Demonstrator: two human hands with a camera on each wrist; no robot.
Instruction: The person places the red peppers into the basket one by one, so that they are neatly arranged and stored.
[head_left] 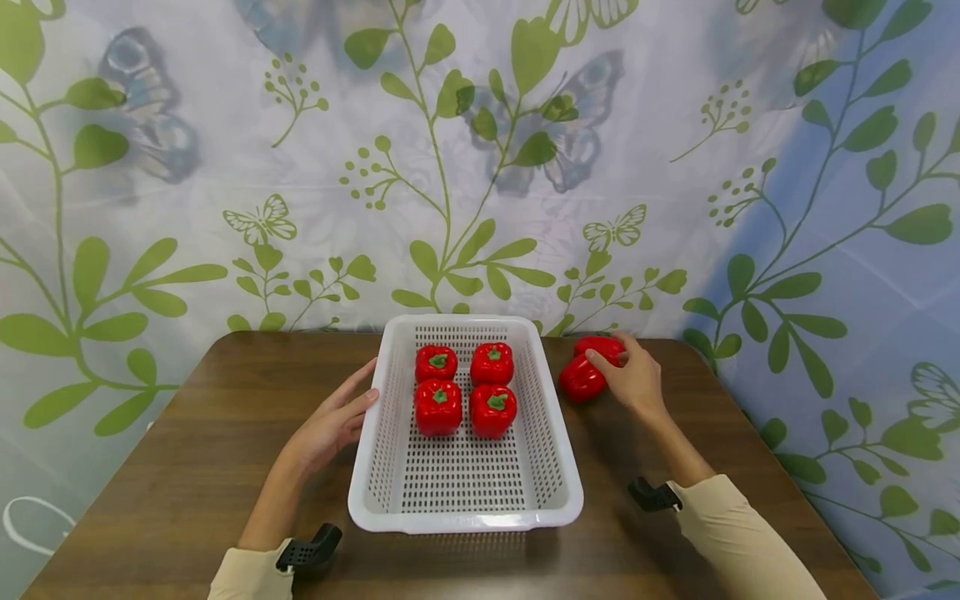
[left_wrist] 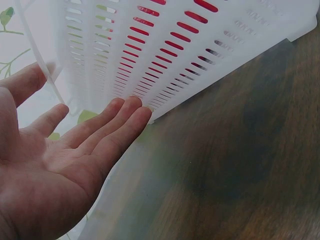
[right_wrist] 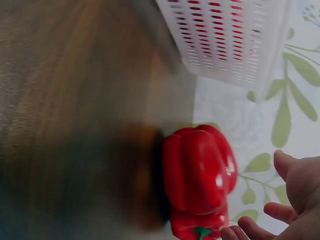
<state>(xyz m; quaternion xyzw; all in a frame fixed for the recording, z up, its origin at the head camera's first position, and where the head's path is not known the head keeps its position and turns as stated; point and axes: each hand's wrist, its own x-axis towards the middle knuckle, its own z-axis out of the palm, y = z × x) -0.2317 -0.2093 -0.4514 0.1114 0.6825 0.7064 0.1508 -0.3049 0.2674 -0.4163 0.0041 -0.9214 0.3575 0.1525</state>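
Note:
A white plastic basket [head_left: 465, 521] with slotted walls stands mid-table and holds several red bell peppers [head_left: 438, 408] with green stems, grouped toward its far half. Against its left wall rest the fingertips of my left hand [head_left: 330, 429], whose fingers extend along the slotted side in the left wrist view [left_wrist: 75, 165], thumb by the rim. To the right of the basket, two more red bell peppers lie close together, a nearer one [head_left: 582, 379] and a farther one [head_left: 600, 346]. Over them reaches my right hand [head_left: 633, 379], its fingers spread and not wrapped around either pepper [right_wrist: 200, 170].
The brown wooden table [head_left: 202, 467] extends on both sides of the basket. Just behind its far edge hangs a curtain [head_left: 315, 167] printed with leaves and butterflies. Each wrist carries a black camera mount [head_left: 311, 547].

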